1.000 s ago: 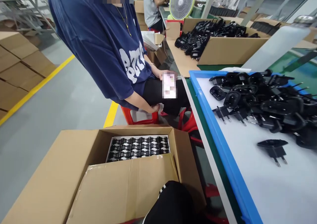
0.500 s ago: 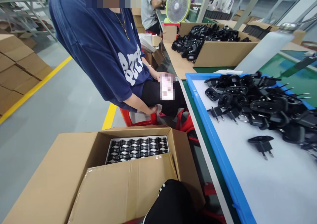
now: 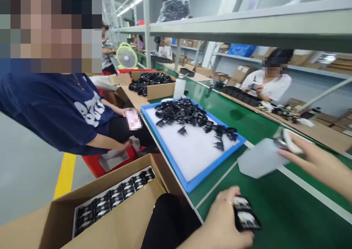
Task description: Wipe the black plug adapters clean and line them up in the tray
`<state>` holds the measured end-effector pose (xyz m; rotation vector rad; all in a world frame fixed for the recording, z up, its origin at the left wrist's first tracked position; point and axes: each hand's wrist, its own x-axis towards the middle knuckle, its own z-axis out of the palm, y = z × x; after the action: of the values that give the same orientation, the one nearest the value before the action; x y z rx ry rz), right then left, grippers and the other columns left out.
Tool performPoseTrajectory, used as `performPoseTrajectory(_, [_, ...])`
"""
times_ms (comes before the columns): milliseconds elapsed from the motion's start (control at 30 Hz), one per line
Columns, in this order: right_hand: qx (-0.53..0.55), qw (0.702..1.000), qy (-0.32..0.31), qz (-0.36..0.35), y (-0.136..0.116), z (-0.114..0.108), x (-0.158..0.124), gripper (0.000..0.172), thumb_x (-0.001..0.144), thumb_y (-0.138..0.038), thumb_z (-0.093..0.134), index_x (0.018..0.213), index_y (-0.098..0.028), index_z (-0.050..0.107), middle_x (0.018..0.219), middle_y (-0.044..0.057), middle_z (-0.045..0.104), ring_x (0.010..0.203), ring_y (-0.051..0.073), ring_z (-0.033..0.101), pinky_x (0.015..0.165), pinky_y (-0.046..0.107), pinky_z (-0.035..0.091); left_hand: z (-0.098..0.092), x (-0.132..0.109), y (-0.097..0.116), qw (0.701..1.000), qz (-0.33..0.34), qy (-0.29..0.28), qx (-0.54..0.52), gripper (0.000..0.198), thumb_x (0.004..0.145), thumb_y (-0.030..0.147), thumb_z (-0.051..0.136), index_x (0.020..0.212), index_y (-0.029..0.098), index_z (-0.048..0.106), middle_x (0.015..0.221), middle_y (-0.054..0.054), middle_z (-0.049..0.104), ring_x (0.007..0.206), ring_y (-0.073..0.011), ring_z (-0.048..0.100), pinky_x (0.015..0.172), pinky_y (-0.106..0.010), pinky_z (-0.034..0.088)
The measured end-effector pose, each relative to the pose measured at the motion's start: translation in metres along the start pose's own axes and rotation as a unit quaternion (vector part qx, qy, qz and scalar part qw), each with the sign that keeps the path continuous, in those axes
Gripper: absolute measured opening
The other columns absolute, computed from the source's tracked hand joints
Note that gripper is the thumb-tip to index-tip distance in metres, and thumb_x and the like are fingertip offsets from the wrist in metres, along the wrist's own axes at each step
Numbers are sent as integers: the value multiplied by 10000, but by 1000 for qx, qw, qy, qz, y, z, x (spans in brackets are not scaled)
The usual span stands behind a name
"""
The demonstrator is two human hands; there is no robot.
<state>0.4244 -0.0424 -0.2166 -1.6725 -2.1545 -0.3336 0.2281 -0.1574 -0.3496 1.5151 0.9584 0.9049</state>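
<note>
Bench, green-topped (image 3: 277, 208), both of the wearer's own hands over it. Left hand (image 3: 222, 216) curled round a pair of black pieces with white-and-silver faces (image 3: 246, 214); fingers wrap the far edge, thumb at the near end. Blur too strong to name the pieces more closely. Right hand (image 3: 310, 153) clasps the neck of a translucent white bottle (image 3: 260, 159) with a metallic collar, bottle leaning over the bench; cannot tell whether its base touches.

Beyond, left: blue-rimmed tray (image 3: 217, 163), white-floored, bearing a heap of black two-pin plugs (image 3: 187, 111) towards its far side. One plug (image 3: 182, 131) lies just apart from the heap.

Below the bench edge: cardboard carton (image 3: 123, 216), lid flaps up, black-and-white units in ordered rows (image 3: 115, 197) in a white-edged insert. Second carton (image 3: 162, 91) on the bench past the tray, filled with black parts.

Progress, as judged: rows in the floor carton look set out; near flap hides part, so completeness unknown. Heap in tray looks unsorted, a good deal left there. Pair in the left hand not set down.

Writing: white lettering on a seated co-worker's navy shirt (image 3: 41, 113), folded, perhaps a P and Zs, no sure reading. Faces of the held pair: blurred, no print legible. Bottle: no label visible.
</note>
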Motion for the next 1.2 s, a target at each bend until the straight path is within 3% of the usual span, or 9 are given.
performPoseTrajectory(133, [130,987,-51,80,-11,-11,-5,366,747,-319,362,1060,-189,501,1080,113,515,962,246,473,723,340,390,-1,-6,16,998,-15,35,45,791,501,223,610,1197,200,235,1149,-33,423,1027,-185,415,909,-311,322])
performPoseTrajectory(300, [282,936,45,204,-12,-11,-17,372,747,-334,337,904,-92,572,699,88,593,641,169,521,608,278,388,10,-9,21,983,-29,87,160,844,512,243,610,1222,129,168,1177,-84,403,1071,-200,376,930,-337,275])
performPoseTrajectory(433, [233,942,140,199,-3,-20,-56,323,733,-305,375,861,-101,590,635,47,576,603,140,499,599,251,374,12,-9,22,953,-47,113,277,783,506,323,634,1168,92,285,1149,-121,427,1094,-251,336,956,-406,183])
performPoseTrajectory(500, [214,953,98,192,-6,-17,-78,289,719,-283,402,837,-111,601,676,52,591,630,153,514,604,256,379,11,-9,23,950,-42,102,293,704,509,352,636,1115,123,361,1125,-96,451,1072,-239,357,922,-368,251])
performPoseTrajectory(600, [257,947,-45,186,-22,5,-106,284,718,-280,409,843,-113,602,716,65,614,632,174,545,574,269,410,9,-8,23,945,-37,106,307,619,506,363,641,1051,164,426,1051,-56,505,1009,-220,406,855,-326,323])
performPoseTrajectory(767, [325,936,-108,84,-62,46,-124,315,773,-272,327,959,-174,562,938,44,601,840,190,551,707,307,440,10,-8,22,938,-36,134,317,598,500,357,649,1034,179,445,1012,-46,526,987,-204,429,845,-318,330])
performPoseTrajectory(933, [261,953,-142,-63,-87,48,-128,348,801,-260,299,1096,-216,477,1160,47,459,1089,209,375,851,394,359,11,-8,20,941,-32,140,307,576,490,324,651,1014,160,477,981,-52,545,968,-206,445,837,-313,349])
performPoseTrajectory(1067, [191,948,-172,-190,-87,42,-137,362,810,-221,300,1156,-207,406,1218,75,382,1160,231,246,874,537,239,9,-8,19,946,-14,124,300,419,512,270,628,910,170,545,925,-35,573,913,-191,476,800,-275,379])
performPoseTrajectory(1200, [151,937,-141,-282,-67,40,-152,357,817,-199,303,1163,-222,389,1136,81,477,1171,218,218,881,577,150,7,-7,19,950,-12,117,291,560,474,309,656,998,185,505,972,-28,561,950,-193,455,832,-280,358])
